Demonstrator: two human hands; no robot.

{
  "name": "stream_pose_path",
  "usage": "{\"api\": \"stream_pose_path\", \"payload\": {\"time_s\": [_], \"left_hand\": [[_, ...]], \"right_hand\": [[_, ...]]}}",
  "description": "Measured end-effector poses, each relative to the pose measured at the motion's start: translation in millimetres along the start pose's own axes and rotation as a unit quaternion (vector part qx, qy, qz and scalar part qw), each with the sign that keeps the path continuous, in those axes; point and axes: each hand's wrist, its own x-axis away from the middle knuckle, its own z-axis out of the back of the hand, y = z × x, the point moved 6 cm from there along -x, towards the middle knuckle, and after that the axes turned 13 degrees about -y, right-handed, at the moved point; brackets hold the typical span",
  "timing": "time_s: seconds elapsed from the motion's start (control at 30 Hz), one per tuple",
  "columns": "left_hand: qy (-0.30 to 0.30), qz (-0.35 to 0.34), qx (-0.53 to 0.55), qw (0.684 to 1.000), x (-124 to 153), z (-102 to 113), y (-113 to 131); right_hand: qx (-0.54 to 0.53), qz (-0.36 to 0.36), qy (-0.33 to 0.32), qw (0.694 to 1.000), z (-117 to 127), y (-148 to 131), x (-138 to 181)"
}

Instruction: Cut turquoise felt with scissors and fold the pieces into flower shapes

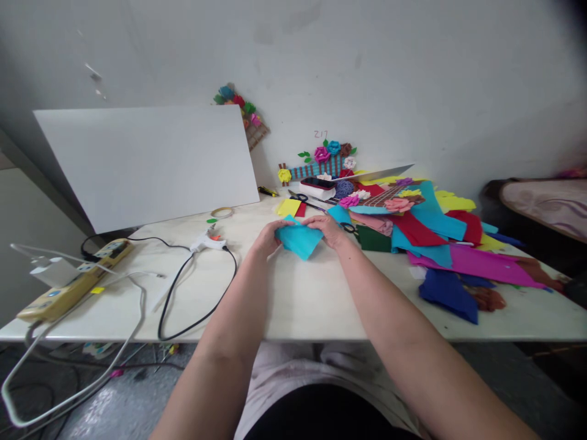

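1. Left hand: fingers curled, closed in a pinch on the left edge of a blue paper.
2. Right hand: fingers bent, pinching the same sheet at its upper right. Exact finger gap: can't tell.
3. Blue paper sits between both hands, over the table; can't tell if it touches.
4. Just beyond the hands: yellow paper, red paper beside it.
5. Right of right hand: scissors, green paper, then a magenta paper farther right.
6. Left of left hand: glue gun; power strip farther left.
7. Well beyond the hands: phone on a white box; white board upright, off to the left.
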Motion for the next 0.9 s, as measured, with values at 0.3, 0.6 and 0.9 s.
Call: {"api": "stream_pose_path", "payload": {"time_s": [0.3,0.6,0.9], "left_hand": [[-0.058,-0.032,-0.051,0.996,2.7,-3.0,2.3],[-0.072,-0.022,-0.075,0.994,1.1,-1.4,-0.2],[-0.073,-0.012,-0.085,0.994,1.3,-2.9,-2.5]], "right_hand": [[0.015,0.021,0.007,1.000,-2.0,-6.3,1.7],[0.007,-0.004,0.007,1.000,-0.8,-0.3,-0.2],[0.052,0.006,0.019,0.998,1.9,2.7,-3.3]]}}
